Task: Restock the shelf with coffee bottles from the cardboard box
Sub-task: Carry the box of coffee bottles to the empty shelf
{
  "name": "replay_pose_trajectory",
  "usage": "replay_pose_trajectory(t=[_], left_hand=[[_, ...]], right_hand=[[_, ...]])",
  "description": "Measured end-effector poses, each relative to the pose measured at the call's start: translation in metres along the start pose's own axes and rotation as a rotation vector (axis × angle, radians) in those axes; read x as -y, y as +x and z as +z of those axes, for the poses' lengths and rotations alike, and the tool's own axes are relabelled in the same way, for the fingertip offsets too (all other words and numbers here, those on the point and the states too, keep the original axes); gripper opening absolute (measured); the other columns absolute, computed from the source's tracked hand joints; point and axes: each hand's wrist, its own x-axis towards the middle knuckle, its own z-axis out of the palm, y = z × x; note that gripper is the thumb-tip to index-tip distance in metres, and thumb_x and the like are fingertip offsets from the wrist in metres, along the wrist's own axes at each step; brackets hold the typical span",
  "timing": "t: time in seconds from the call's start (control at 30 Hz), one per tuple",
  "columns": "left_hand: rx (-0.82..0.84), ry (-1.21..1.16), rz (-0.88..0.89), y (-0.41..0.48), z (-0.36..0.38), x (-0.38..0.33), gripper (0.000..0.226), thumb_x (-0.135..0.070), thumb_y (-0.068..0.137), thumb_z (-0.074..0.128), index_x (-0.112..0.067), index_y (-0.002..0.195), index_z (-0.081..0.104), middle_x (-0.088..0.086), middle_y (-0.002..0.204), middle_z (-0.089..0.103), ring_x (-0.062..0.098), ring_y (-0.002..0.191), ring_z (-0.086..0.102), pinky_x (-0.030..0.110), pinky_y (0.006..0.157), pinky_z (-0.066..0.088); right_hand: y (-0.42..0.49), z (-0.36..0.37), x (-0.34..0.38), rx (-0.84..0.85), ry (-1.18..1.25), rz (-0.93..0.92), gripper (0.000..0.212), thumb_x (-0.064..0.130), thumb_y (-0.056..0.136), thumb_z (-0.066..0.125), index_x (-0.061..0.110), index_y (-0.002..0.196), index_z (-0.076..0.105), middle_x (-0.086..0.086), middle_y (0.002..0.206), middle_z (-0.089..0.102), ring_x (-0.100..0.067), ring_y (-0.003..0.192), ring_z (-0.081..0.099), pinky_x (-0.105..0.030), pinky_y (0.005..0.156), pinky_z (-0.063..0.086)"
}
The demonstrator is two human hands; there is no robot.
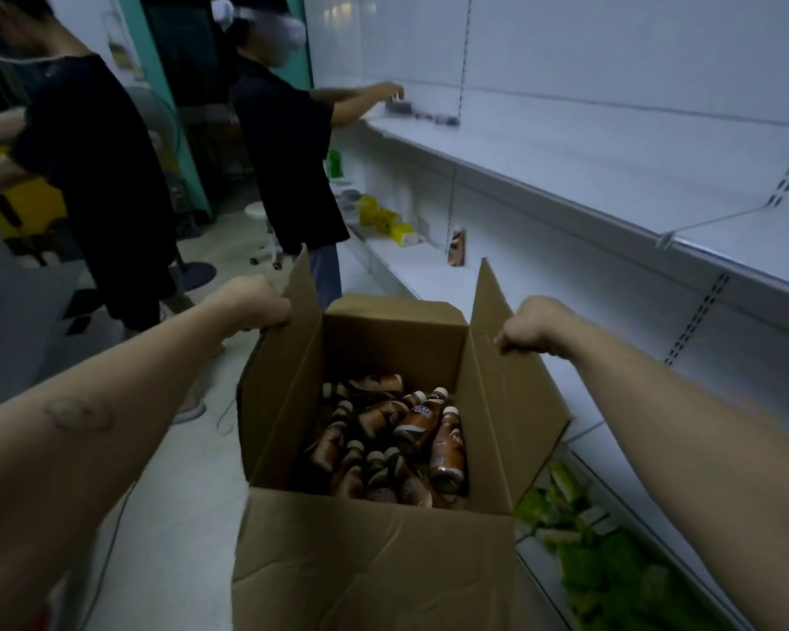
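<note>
The left hand (265,303) is curled tight on the left flap of the cardboard box (374,562), and the right hand (519,331) on the right flap. Coffee bottles (402,441) lie jumbled inside the box, near the shelf's (611,175) front edge.

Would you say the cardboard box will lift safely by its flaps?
Probably heavy: many coffee bottles lie loose inside the cardboard box. The flaps gripped by the left hand and right hand may bend; the bottles could roll.

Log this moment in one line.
left hand: grips flap | right hand: grips opposite flap | cardboard box: open | coffee bottles: heaped inside | shelf: one bottle standing
</note>
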Motion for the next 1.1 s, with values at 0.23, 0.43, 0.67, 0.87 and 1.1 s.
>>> replay_pose_trajectory(t=[0.23, 0.43, 0.67, 0.87, 1.1], left_hand=[[0.078, 0.045, -0.052, 0.037, 0.070, 0.013, 0.032, -0.044, 0.083, 0.060, -0.016, 0.069, 0.057, 0.005, 0.070, 0.061, 0.018, 0.063, 0.060, 0.025, 0.046, 0.042], [0.186, -0.015, -0.032, 0.078, 0.114, 0.016, 0.034, -0.042, 0.087, 0.058, -0.011, 0.072, 0.062, 0.007, 0.076, 0.064, 0.019, 0.067, 0.063, 0.029, 0.055, 0.052], [0.344, 0.044, 0.091, 0.154, 0.185, 0.027, 0.040, -0.047, 0.091, 0.050, -0.010, 0.086, 0.064, 0.004, 0.079, 0.063, 0.017, 0.074, 0.061, 0.029, 0.063, 0.048], [0.468, 0.190, 0.373, 0.217, 0.244, 0.040, 0.048, -0.056, 0.090, 0.044, -0.010, 0.089, 0.057, 0.012, 0.098, 0.064, 0.030, 0.093, 0.062, 0.033, 0.073, 0.048], [0.564, 0.174, 0.578, 0.243, 0.295, 0.024, 0.047, -0.048, 0.093, 0.044, -0.005, 0.096, 0.062, 0.016, 0.099, 0.065, 0.033, 0.091, 0.063, 0.036, 0.070, 0.049]], right_hand=[[0.061, 0.056, -0.020, 0.016, -0.039, 0.026, 0.022, 0.021, 0.070, 0.068, 0.014, 0.052, 0.055, -0.004, 0.058, 0.055, -0.025, 0.058, 0.056, -0.027, 0.055, 0.042], [0.096, 0.094, -0.030, 0.047, -0.028, 0.107, 0.020, 0.024, 0.074, 0.063, 0.013, 0.060, 0.055, -0.005, 0.069, 0.059, -0.027, 0.072, 0.064, -0.025, 0.057, 0.041], [0.123, 0.156, -0.027, 0.097, -0.088, 0.271, 0.025, 0.034, 0.081, 0.060, 0.016, 0.065, 0.059, -0.002, 0.074, 0.060, -0.020, 0.073, 0.061, -0.025, 0.054, 0.040], [0.119, 0.220, -0.022, 0.249, -0.144, 0.464, 0.026, 0.034, 0.089, 0.052, 0.014, 0.094, 0.067, -0.005, 0.087, 0.064, -0.012, 0.068, 0.054, -0.030, 0.065, 0.051], [0.071, 0.279, -0.022, 0.271, -0.044, 0.714, 0.031, 0.042, 0.094, 0.052, 0.021, 0.072, 0.058, -0.003, 0.082, 0.063, -0.018, 0.076, 0.060, -0.024, 0.057, 0.044]])
